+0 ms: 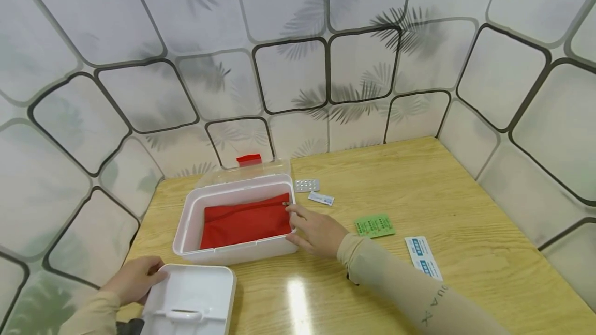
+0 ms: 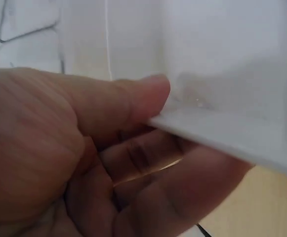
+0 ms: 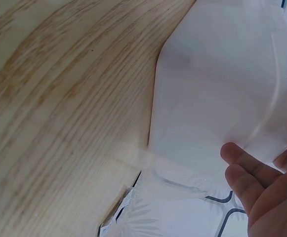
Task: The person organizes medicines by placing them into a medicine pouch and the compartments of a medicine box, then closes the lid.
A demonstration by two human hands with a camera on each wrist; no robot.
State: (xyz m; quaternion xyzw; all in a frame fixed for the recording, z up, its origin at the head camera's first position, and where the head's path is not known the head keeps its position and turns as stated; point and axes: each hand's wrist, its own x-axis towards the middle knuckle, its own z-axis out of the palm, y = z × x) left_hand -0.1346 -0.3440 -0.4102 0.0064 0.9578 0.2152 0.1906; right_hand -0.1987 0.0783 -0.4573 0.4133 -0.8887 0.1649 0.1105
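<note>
A white plastic tray (image 1: pixel 195 293) with a moulded handle is tilted at the front left. My left hand (image 1: pixel 135 279) grips its corner, thumb over the rim and fingers beneath, as the left wrist view also shows. Behind it stands an open white storage box (image 1: pixel 233 257) with a red zip pouch (image 1: pixel 249 224) lying inside. My right hand (image 1: pixel 318 231) holds the box's right end, with the index finger over the rim by the pouch's zip pull. In the right wrist view, fingertips (image 3: pixel 232 153) lie against the outer wall.
The box's clear lid (image 1: pixel 270 169) leans open at the back, a small red piece (image 1: pixel 249 160) showing there. Right of the box lie a silver blister pack (image 1: pixel 307 185), a small white sachet (image 1: pixel 321 198), a green blister pack (image 1: pixel 374 225) and a white-and-blue packet (image 1: pixel 423 257). Patterned curtain (image 1: pixel 298 76) surrounds the table.
</note>
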